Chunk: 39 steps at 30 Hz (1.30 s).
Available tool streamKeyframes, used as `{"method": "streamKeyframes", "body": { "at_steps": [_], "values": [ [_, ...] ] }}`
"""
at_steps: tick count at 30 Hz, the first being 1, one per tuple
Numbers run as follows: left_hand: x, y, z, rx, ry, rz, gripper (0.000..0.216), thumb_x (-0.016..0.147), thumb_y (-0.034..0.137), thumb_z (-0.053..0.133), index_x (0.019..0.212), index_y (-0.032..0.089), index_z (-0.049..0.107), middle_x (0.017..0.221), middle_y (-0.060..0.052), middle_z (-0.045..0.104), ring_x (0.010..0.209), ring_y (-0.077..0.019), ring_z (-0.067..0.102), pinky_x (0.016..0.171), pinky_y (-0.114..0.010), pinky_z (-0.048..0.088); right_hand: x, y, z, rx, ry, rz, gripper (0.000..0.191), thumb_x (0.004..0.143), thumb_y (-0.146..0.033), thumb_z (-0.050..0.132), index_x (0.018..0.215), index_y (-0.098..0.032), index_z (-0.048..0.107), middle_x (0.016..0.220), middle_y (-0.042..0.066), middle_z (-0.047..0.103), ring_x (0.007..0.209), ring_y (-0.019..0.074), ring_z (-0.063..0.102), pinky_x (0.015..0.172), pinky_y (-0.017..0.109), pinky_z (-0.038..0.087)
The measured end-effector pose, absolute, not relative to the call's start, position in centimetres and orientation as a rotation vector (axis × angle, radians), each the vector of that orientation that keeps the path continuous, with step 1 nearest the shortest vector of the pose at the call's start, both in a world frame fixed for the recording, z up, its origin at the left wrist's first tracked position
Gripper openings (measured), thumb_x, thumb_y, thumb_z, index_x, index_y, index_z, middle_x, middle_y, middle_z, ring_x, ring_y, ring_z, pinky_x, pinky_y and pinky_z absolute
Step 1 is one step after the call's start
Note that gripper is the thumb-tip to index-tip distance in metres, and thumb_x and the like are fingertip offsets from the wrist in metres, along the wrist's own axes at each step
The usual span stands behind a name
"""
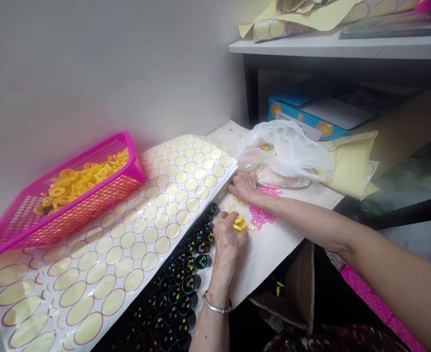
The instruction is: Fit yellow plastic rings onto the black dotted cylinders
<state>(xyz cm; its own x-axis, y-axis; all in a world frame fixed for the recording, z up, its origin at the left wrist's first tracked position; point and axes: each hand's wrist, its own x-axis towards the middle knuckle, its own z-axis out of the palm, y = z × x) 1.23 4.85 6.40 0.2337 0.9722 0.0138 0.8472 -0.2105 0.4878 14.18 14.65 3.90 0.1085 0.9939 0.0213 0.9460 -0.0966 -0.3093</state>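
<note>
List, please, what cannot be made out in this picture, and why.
In the head view:
Right hand: what its fingertips touch, hidden by the hand.
Left hand: whether it grips the curved yellow plastic pieces, hidden by the hand.
Translucent white plastic bag: its full contents, veiled by folds.
Black round cups: nearest rows, cut off by the bottom edge.
White rectangular paper label: wording, too small.

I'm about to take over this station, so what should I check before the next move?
1. Left hand at the loose yellow pieces: ok.
2. Right hand holding something: cannot tell, its fingertips are hidden.
3. Pink pieces contained: not ok, they lie loose on the white tabletop.
4. Mouths of the nearest black tubes uncovered: ok.
5. Tubes equally filled: cannot tell, too dark inside.
6. Pink basket stocked with yellow rings: ok.
</note>
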Motion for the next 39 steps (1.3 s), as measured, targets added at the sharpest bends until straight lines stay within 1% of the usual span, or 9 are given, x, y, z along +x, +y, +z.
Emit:
{"method": "streamKeyframes", "body": {
  "at_steps": [6,13,18,22,24,26,30,35,39],
  "values": [
    [1.4,5.3,6.1,2.17,1.694,0.463,0.03,0.059,0.019,0.06,0.088,0.02,0.067,0.094,-0.005,0.056,0.079,-0.016,0.058,0.073,-0.026,0.046,14.2,15.4,3.9,-2.163,-1.964,0.286,0.031,0.08,-0.022,0.038,0.09,-0.013,0.066,0.099,0.017,0.063,0.093,0.0269,0.056,0.079,0.04,0.033],
    [2.5,6.2,5.7,2.183,1.79,0.488,0.03,0.061,0.019,0.06,0.09,0.021,0.066,0.097,-0.006,0.054,0.078,-0.0157,0.058,0.071,-0.025,0.045,15.9,13.5,5.1,-1.991,-2.2,0.274,0.028,0.079,-0.019,0.04,0.088,-0.013,0.067,0.096,0.013,0.065,0.091,0.0226,0.057,0.075,0.032,0.035],
    [3.1,6.8,5.8,2.248,1.804,0.421,0.027,0.065,0.017,0.057,0.091,0.021,0.064,0.102,-0.007,0.052,0.082,-0.0171,0.056,0.07,-0.026,0.045,18.1,12.2,5.5,-1.912,-2.308,0.427,0.023,0.076,-0.02,0.046,0.076,-0.013,0.067,0.082,0.011,0.066,0.078,0.0187,0.057,0.066,0.026,0.035],
    [3.3,6.9,5.8,2.412,1.815,0.345,0.025,0.072,0.016,0.052,0.095,0.02,0.06,0.105,-0.009,0.049,0.088,-0.0199,0.053,0.072,-0.029,0.043,19.7,12.1,5.4,-1.837,-2.199,0.442,0.026,0.076,-0.014,0.041,0.075,-0.013,0.067,0.073,0.007,0.065,0.071,0.0152,0.056,0.063,0.023,0.035],
    [3.4,6.7,5.8,2.523,1.787,0.3,0.021,0.075,0.015,0.048,0.093,0.02,0.059,0.102,-0.009,0.049,0.091,-0.0215,0.05,0.073,-0.03,0.043,19.8,12.3,5.3,-1.854,-2.171,0.41,0.026,0.076,-0.013,0.04,0.075,-0.012,0.066,0.073,0.008,0.065,0.072,0.0157,0.056,0.064,0.024,0.036],
    [3.6,6.3,5.9,2.604,1.756,0.254,0.021,0.077,0.013,0.046,0.092,0.02,0.058,0.1,-0.009,0.048,0.092,-0.0223,0.048,0.073,-0.03,0.042,19.3,12.8,5.2,-1.91,-2.166,0.385,0.024,0.075,-0.013,0.043,0.075,-0.011,0.067,0.08,0.01,0.066,0.078,0.0172,0.057,0.067,0.024,0.037],
    [3.8,5.9,5.9,2.634,1.753,0.181,0.021,0.077,0.012,0.045,0.093,0.019,0.057,0.099,-0.009,0.048,0.09,-0.0218,0.047,0.071,-0.03,0.042,17.3,14.3,5.0,-2.048,-2.078,0.352,0.025,0.075,-0.015,0.046,0.087,-0.011,0.067,0.094,0.014,0.065,0.089,0.0203,0.058,0.072,0.025,0.041],
    [3.5,6.1,5.8,2.603,1.791,0.155,0.022,0.078,0.014,0.046,0.097,0.019,0.056,0.1,-0.009,0.047,0.09,-0.0218,0.046,0.068,-0.03,0.041,15.0,15.7,4.7,-2.148,-1.978,0.327,0.03,0.075,-0.012,0.043,0.094,-0.007,0.066,0.091,0.019,0.066,0.088,0.0267,0.061,0.07,0.031,0.043],
    [3.4,6.3,5.5,2.622,1.791,0.166,0.024,0.075,0.012,0.048,0.096,0.019,0.056,0.098,-0.009,0.047,0.089,-0.0216,0.046,0.068,-0.029,0.04,14.3,15.2,5.0,-2.133,-1.997,0.295,0.029,0.074,-0.011,0.043,0.093,-0.008,0.066,0.09,0.018,0.066,0.089,0.028,0.061,0.069,0.032,0.044]
  ]
}}
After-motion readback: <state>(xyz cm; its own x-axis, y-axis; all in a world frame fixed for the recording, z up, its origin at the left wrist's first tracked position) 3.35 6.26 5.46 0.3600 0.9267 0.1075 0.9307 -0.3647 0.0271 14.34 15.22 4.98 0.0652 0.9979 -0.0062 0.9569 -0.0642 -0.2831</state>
